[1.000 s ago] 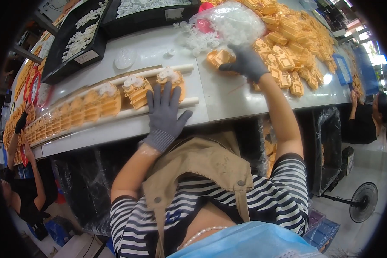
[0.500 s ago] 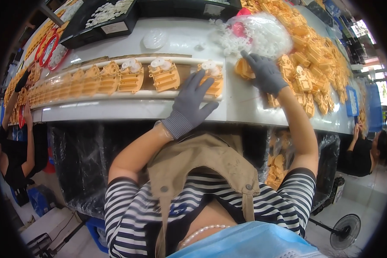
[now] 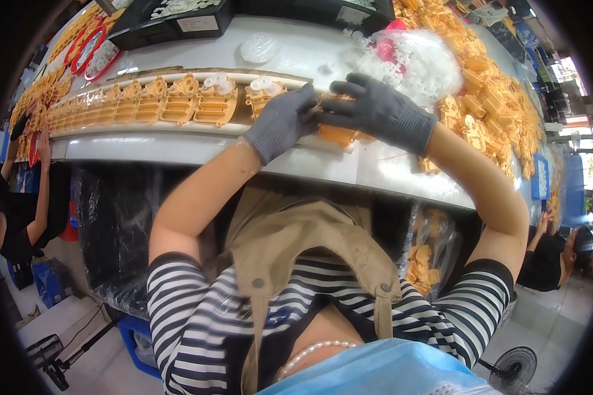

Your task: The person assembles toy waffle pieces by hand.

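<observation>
Both my hands wear grey gloves and meet over the right end of a long row of orange plastic housings (image 3: pixel 216 108) lying in a white-edged rail. My left hand (image 3: pixel 280 125) is closed, its fingertips at the left side of the end housing (image 3: pixel 339 133). From the right, my right hand (image 3: pixel 385 112) reaches over that same housing, its thumb and forefinger drawn together near my left fingertips. Anything between them is hidden. Small round white pieces (image 3: pixel 265 84) sit on top of the nearby housings in the row.
A clear bag of small white parts (image 3: pixel 428 69) lies beyond my right hand, beside a large heap of orange housings (image 3: pixel 491 99). Black bins (image 3: pixel 178 29) stand at the back; a clear wrapped disc (image 3: pixel 259 49) lies before them. Other people's arms (image 3: pixel 43 171) show at both sides.
My right hand has moved left from beside the white parts bag to the end housing. My left hand has drawn its spread fingers together there. The row appears shifted slightly in view.
</observation>
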`<state>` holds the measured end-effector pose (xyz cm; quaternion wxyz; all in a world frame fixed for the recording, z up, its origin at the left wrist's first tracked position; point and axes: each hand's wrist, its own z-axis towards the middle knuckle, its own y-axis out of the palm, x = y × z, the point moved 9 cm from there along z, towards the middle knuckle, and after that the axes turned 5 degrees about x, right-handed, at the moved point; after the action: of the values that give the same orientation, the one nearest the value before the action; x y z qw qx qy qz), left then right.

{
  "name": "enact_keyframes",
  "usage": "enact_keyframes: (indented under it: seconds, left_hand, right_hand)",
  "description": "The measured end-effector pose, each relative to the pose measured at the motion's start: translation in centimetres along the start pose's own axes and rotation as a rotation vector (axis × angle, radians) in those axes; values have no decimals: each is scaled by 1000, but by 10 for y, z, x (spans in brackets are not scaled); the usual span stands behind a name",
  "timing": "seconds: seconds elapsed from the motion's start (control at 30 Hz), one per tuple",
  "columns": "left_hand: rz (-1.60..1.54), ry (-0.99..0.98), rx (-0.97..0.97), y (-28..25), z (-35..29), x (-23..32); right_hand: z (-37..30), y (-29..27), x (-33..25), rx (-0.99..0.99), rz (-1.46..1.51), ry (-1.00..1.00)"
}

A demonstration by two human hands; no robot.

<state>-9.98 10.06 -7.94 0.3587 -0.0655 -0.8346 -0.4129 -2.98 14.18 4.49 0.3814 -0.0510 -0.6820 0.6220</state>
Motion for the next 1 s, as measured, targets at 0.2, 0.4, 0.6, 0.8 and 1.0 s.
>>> enact_keyframes:
  seconds: [0.2, 0.4, 0.6, 0.8, 1.0]
  left_hand:
    - [-83, 125, 154, -13, 1, 13]
    - [989, 1064, 167, 15, -45, 72]
    - [466, 270, -87, -11, 11, 11]
    - [120, -67, 11, 13, 16, -4]
    - [252, 388, -86, 41, -22, 12]
  right_hand:
    - [8, 17, -10, 12, 50, -96]
    - [-3, 23, -7, -44, 100, -16]
    - [-48, 31, 40, 95, 571, 758]
    - [-93, 96, 19, 206, 1383, 1400]
    - [-72, 35, -2, 736, 1450, 1247]
